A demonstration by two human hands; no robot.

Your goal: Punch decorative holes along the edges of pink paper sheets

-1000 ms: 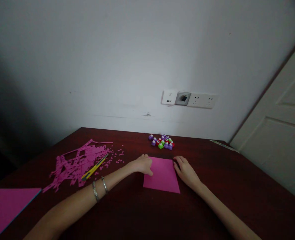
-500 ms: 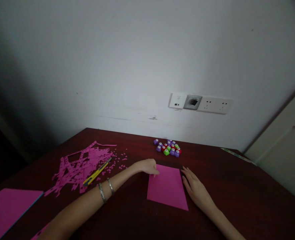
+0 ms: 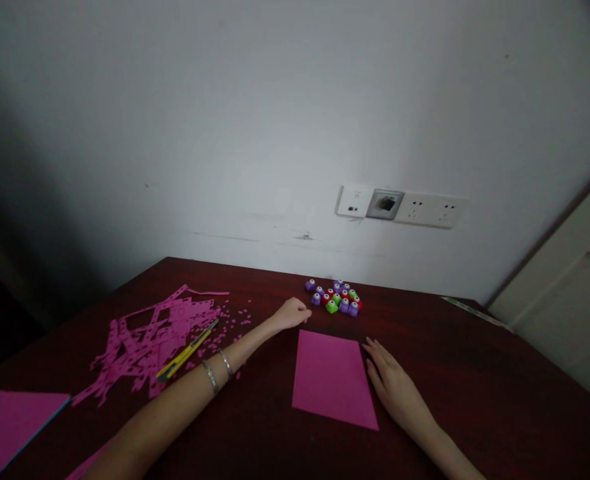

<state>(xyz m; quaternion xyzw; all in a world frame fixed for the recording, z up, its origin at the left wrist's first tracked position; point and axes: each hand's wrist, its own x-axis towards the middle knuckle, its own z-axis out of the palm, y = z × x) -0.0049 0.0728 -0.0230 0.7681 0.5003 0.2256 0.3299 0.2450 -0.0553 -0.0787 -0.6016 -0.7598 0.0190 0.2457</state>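
Note:
A pink sheet of paper (image 3: 332, 380) lies flat on the dark reddish-brown table (image 3: 275, 440). My left hand (image 3: 291, 313) is just above its far left corner, off the sheet, with fingers curled in and nothing visible in them. Near those fingertips sits a cluster of small purple, red and green craft punches (image 3: 331, 307) with white round tops and dark centres. My right hand (image 3: 392, 383) lies flat along the sheet's right edge, fingers stretched out, the fingertips by the far right corner.
Left of my left arm are tangled pink paper strips with punched holes (image 3: 169, 327), tiny pink cut-outs (image 3: 229, 325) and a yellow utility knife (image 3: 187, 352). A stack of pink paper (image 3: 15, 420) lies at the near left. Wall sockets (image 3: 415, 209) are behind the table.
My left hand has lifted off the pink sheet's left edge and moved away toward the punches. My right hand stays by the sheet's right edge. The view has shifted slightly.

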